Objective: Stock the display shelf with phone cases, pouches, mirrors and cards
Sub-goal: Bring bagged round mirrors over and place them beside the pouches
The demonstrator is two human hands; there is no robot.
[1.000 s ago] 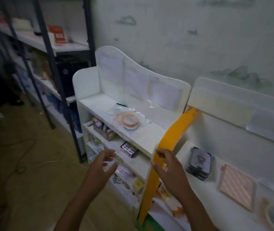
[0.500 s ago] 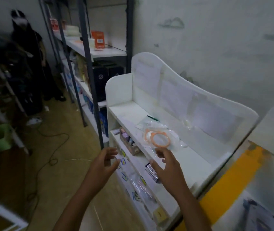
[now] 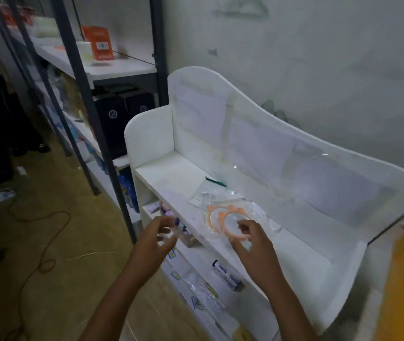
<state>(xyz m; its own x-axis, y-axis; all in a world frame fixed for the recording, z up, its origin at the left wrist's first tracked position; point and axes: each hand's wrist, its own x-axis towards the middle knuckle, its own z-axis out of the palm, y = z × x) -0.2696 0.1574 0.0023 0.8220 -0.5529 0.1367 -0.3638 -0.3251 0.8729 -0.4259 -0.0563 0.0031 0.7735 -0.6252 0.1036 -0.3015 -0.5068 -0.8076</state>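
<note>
Hovering empty, loosely curled hands (image 3: 203, 239) flank orange-rimmed mirrors (image 3: 230, 219) bagged in clear plastic

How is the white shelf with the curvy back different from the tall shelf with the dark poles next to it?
The white display shelf has a solid wavy back and solid side panels; the metal rack has thin dark posts and open sides. The white display shelf's top holds orange rings in clear bags; the metal rack's top board holds an orange packet. Both stand along the wall and have white boards.
</note>
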